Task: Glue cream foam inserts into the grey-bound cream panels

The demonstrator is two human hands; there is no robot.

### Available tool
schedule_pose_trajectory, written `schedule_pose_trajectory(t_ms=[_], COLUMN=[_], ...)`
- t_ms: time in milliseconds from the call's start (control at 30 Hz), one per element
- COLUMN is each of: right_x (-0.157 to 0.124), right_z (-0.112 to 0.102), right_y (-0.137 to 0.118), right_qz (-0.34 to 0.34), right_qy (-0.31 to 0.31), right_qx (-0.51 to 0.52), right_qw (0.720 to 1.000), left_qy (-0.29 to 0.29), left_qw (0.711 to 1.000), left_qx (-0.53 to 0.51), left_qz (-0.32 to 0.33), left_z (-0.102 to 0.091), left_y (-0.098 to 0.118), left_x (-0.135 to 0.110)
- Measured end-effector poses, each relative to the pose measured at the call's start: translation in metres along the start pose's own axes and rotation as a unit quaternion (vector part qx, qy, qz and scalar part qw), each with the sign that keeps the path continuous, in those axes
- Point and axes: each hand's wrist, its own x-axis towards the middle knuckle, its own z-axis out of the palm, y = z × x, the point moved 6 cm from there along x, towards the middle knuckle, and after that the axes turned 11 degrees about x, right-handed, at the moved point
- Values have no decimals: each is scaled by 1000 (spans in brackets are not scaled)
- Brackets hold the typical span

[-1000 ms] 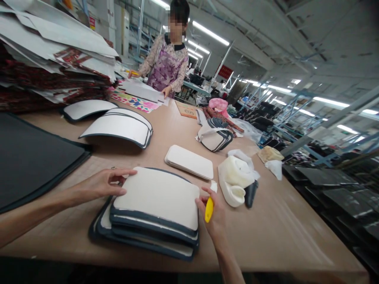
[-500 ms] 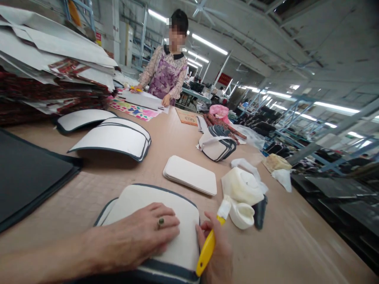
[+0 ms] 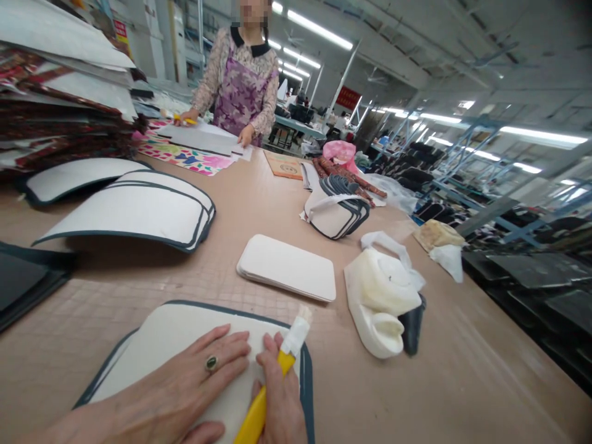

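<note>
At seven o'clock, our left hand [image 3: 197, 376] lies on the white board [image 3: 166, 333], fingers slightly apart; our right hand [image 3: 283, 401], holding the yellow brush [image 3: 255, 413], has slid in, so both seem to press.

Yellow brush [image 3: 254, 414] partly beyond the bottom edge

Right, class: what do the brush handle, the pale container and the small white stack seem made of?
Brush handle: probably plastic, smooth and evenly yellow.
Pale container: likely moulded plastic, satin, with rounded edges.
White stack: perhaps card or board, matte, with thin, flat layers.
</note>
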Motion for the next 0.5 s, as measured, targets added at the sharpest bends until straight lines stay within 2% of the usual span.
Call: schedule_pose_trajectory(t_ms=[67, 200, 267, 367, 433, 500], right_x=[-2, 5, 17, 34, 38, 36], right_z=[0, 3, 9, 30, 36, 35], right_y=[7, 36, 52, 61, 65, 69], right_qz=[2, 21, 23, -4, 14, 38], right_qy=[0, -19, -45, -143, -134, -74], right_qx=[-8, -12, 19, 90, 98, 85], right_qw=[1000, 1000, 999, 986, 986, 993], left_qy=[-34, -82, -63, -18, 24, 64], left_qw=[999, 997, 998, 997, 992, 985], left_qx=[0, 1, 14, 71, 120, 162], left_qz=[21, 9, 21, 34, 11, -21], left_z=[-5, -14, -18, -19, -16, -6], left_y=[5, 12, 14, 15, 12, 9], left_x=[4, 9, 7, -1, -7, -11])
